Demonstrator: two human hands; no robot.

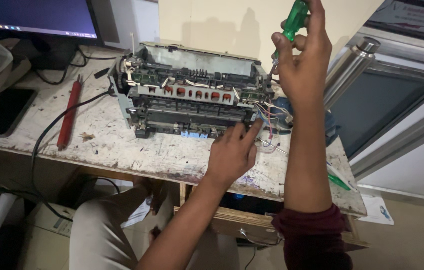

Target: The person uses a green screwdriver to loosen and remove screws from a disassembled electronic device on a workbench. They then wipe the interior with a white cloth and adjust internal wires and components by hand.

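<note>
Head view: a stripped grey printer chassis with exposed rollers, gears and circuit parts (192, 95) is seen on a worn, scratched white worktop (137, 155). The outer covers are already off, so disassembly is judged well along; the inner frame, boards and a loose bundle of coloured wires (271, 117) are still in place.

The right hand (304, 60) is closed around a green translucent-handled screwdriver (292, 22), held upright, with the tip lowered to the chassis's right end; the tip itself cannot be made out. The left hand (232, 152) holds nothing: its fingers are loosely spread and pressed against the lower right front of the chassis, apparently steadying it.

The chassis lies directly ahead of both hands, touching the left. Well to the left of the hands a red cylindrical roller (69, 112) lies, with a dark phone (2, 112) and a monitor (34, 17) beyond. A silver metal cylinder (349, 70) stands just right of the right hand.
</note>
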